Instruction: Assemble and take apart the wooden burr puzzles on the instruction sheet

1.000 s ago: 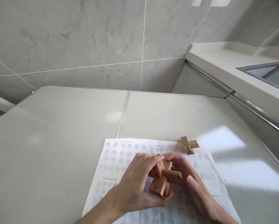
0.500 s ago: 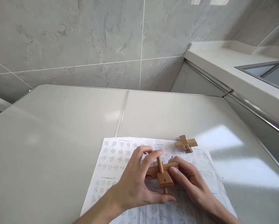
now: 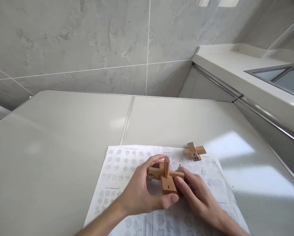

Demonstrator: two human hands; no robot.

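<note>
Cross (image 3: 168, 184): likely light, stiff; grip ends (image 3: 153, 173). Left hand (image 3: 136, 191) cups, right hand (image 3: 198, 190) pinches it; counter (image 3: 70, 137) far edge beyond.

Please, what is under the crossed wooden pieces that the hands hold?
Under the crossed wooden pieces is printed paper on the white table. Its parts covered by the pieces, left hand and right hand cannot be seen.

Over one printed sheet (image 3: 109, 183) I count two grips, my left grip (image 3: 138, 191) and right grip (image 3: 198, 193), plus one held wooden cross (image 3: 168, 184), with one loose cross (image 3: 194, 152) at the sheet's far edge.
</note>
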